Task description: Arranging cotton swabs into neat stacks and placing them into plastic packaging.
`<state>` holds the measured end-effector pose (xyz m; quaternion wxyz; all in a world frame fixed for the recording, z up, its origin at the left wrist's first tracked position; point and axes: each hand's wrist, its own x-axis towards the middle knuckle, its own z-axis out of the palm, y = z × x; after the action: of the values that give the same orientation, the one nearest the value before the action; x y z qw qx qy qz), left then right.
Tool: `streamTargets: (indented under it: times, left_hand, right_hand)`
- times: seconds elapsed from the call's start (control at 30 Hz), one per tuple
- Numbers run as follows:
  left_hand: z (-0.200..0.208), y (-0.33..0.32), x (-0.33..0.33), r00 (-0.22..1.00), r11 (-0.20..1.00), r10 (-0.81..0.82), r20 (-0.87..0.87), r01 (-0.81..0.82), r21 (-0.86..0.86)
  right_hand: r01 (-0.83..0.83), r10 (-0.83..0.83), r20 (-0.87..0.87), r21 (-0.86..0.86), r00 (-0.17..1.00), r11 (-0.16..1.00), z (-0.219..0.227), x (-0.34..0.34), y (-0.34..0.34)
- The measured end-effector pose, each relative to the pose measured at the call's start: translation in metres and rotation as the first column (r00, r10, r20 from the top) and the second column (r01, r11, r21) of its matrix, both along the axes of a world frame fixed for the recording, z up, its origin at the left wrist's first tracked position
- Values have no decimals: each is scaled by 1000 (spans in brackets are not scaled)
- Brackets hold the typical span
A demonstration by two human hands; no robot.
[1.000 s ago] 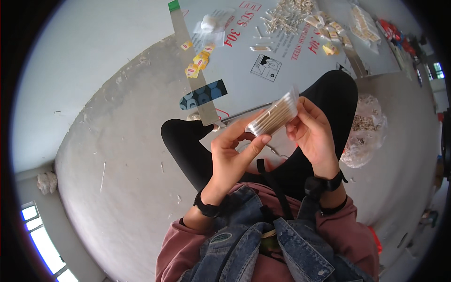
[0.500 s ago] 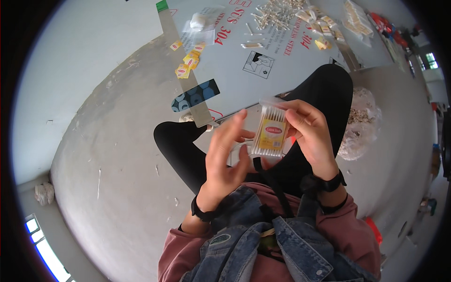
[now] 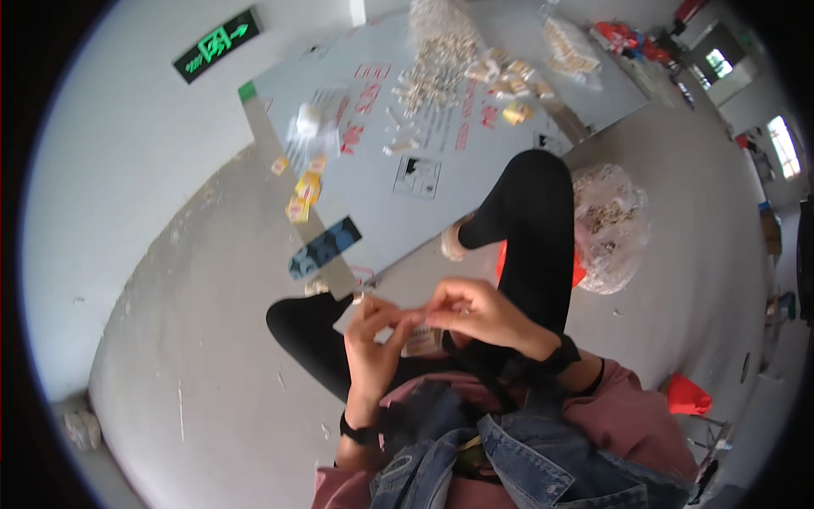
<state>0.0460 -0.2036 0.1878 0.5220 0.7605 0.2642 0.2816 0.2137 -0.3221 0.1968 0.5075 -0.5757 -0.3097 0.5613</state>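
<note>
Swab packet [image 3: 422,342] has shifted away from the grey table [image 3: 381,229] in the head view, lying on its near side, blurred and partly hidden. The left hand [image 3: 370,339], spread half a second ago, now meets the right hand [image 3: 482,314], both pinching the packet's upper edge. Beyond the table's far-left corner, a green-lit sign [image 3: 216,44] has appeared.

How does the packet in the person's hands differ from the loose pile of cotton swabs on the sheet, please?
The packet is between the left hand and right hand; the loose pile rests on the grey sheet. The packet is small and compact, while the loose pile spreads wide and untidily. Both hands partly hide the packet; neither covers the loose pile. Both look pale.
</note>
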Motion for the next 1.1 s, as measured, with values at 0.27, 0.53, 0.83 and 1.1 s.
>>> streamTargets:
  times: [0.27,0.53,0.83,1.1]
  left_hand:
    - [-40,2,0,993,986,72,-94,-57,159]
    - [-73,28,-61,933,951,299,-201,-308,-13]
    - [-86,14,-85,915,954,284,-287,-299,-10]
    - [-42,27,-46,959,977,210,-188,-212,8]
  right_hand:
    - [-96,39,692,45,721,994,-49,12,23]
    - [714,-695,-172,99,698,693,-39,231,81]
    - [483,-471,-141,72,871,873,-50,191,35]
    - [-111,101,116,83,988,990,62,97,-75]
